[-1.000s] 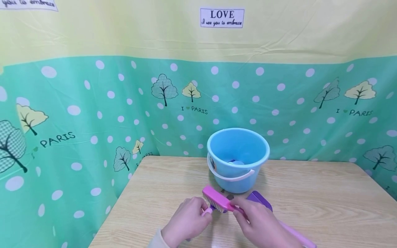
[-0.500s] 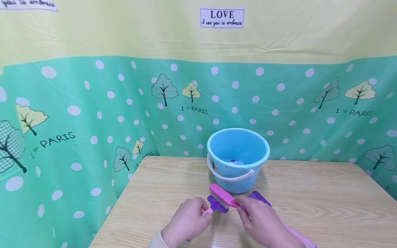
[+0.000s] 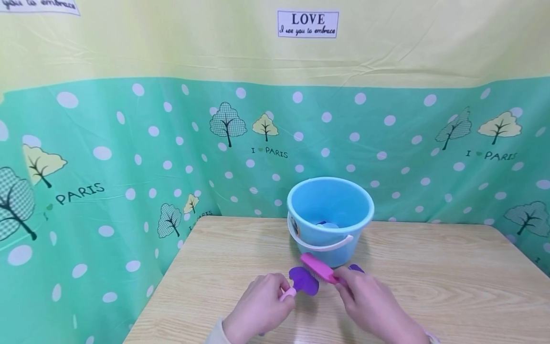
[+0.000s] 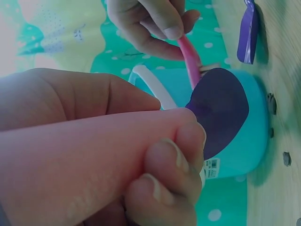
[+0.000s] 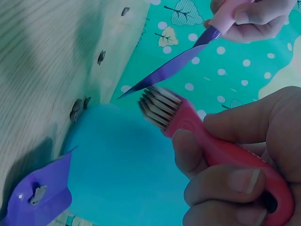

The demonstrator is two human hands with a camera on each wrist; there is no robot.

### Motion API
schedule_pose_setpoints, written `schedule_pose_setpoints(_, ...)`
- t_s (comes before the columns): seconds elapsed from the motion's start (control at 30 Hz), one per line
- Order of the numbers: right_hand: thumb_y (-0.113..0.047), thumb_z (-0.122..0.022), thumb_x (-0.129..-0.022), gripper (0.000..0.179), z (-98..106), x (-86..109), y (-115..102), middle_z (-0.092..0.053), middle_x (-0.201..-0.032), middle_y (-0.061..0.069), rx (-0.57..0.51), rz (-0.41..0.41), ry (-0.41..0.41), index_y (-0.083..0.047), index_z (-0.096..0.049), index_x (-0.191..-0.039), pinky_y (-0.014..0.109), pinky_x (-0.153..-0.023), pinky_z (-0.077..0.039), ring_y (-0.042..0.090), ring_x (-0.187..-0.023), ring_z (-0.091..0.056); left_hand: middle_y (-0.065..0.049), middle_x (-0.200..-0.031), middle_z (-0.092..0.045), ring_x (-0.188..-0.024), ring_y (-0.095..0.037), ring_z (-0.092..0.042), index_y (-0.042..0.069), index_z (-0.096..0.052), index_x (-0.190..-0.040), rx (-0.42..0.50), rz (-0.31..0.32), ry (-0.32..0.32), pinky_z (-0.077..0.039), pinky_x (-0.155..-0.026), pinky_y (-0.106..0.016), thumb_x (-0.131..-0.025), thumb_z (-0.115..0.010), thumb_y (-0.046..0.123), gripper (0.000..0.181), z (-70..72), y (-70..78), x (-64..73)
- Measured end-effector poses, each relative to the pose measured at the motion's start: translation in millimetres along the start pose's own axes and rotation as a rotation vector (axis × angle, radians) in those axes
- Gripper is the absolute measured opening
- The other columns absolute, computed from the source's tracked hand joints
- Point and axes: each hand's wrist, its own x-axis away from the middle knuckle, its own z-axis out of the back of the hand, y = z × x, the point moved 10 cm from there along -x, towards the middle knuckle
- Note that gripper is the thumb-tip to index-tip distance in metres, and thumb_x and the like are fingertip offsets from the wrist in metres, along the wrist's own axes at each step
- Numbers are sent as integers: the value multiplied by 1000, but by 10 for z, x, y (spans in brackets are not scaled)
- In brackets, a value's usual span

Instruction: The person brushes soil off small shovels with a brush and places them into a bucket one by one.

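My left hand (image 3: 259, 306) grips the pink handle of a small toy shovel with a purple blade (image 3: 306, 282). My right hand (image 3: 371, 301) holds a pink scrubbing brush (image 3: 317, 267), fingers curled round its handle. In the right wrist view, the pale bristles (image 5: 160, 107) meet or nearly meet the blade's edge; whether they touch is hard to tell. A second purple tool (image 5: 40, 193), with a grey clump on it, lies on the table; in the head view my right hand hides most of it.
A light blue bucket (image 3: 331, 256) with a white handle stands just behind the hands. Blue and purple things (image 3: 327, 224) lie inside it. Dark clumps (image 5: 77, 110) dot the wooden table (image 3: 232, 248). A green and yellow printed curtain (image 3: 253, 181) hangs behind.
The brush in my right hand has slid to the right across the shovel, baring more of its purple blade. My left hand has stayed nearly still.
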Motion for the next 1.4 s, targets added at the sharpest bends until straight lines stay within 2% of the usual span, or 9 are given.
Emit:
schedule_pose_setpoints(0.33,-16,-67,-87,15,37,-11,90,-48,-69,-18,51,-48,-27,-23,-67,-100,21,-51,-38,1,-55,-42,7,-53,-50,-40,-8,-44,9,-65,-84,24,-39,8,-39,-41,-26,-80,-62,15,8,50,78,47)
schedule_pose_setpoints(0.63,-19,-66,-88,10,132,15,168,-52,-67,-19,85,-81,-80,-29,-65,-91,24,-51,-38,1,-55,-43,7,-52,-47,-37,-9,-43,10,-63,-85,45,-9,10,-39,-38,-28,-84,-61,18,9,82,46,44)
schedule_pose_setpoints(0.87,-18,-64,-87,10,216,65,245,-46,-60,-14,93,-147,-140,-27,-65,-90,25,-47,-35,7,-51,-41,7,-53,-46,-41,-9,-43,7,-65,-88,9,-14,62,-38,-41,-27,-85,-60,18,12,187,41,45)
schedule_pose_setpoints(1.03,-17,-66,-86,13,289,80,309,-50,-65,-12,120,-173,-149,-23,-67,-97,28,-52,-37,11,-57,-43,5,-60,-52,-47,-9,-46,5,-65,-89,-20,-11,106,-39,-44,-27,-82,-60,16,13,268,28,41)
schedule_pose_setpoints(1.17,-17,-66,-86,17,337,92,381,-54,-70,-9,138,-182,-156,-20,-67,-103,31,-54,-37,13,-60,-45,4,-65,-54,-52,-10,-47,4,-66,-91,-36,-15,137,-40,-47,-26,-84,-62,17,15,334,19,40)
schedule_pose_setpoints(1.4,-13,-64,-87,16,463,98,533,-60,-75,-8,145,-177,-140,-16,-67,-102,31,-54,-39,12,-61,-47,3,-70,-58,-53,-9,-50,0,-66,-98,-22,-1,168,-43,-48,-25,-83,-60,15,22,402,-2,35)
